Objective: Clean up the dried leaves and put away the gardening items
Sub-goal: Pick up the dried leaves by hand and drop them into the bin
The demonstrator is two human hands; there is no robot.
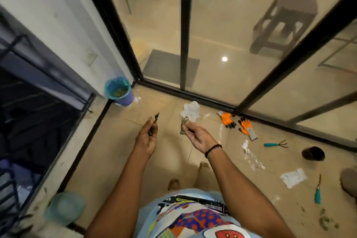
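Head view: our left hand [145, 141] and right hand [199, 137] each pinch dried leaves [183, 124], both down-right of the blue bin [127, 99], left nearer.

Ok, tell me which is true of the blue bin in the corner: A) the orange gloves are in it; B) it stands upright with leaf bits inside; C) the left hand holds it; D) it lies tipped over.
B: the blue bin stands upright, leaf bits showing inside; the orange gloves lie on the floor apart from it.
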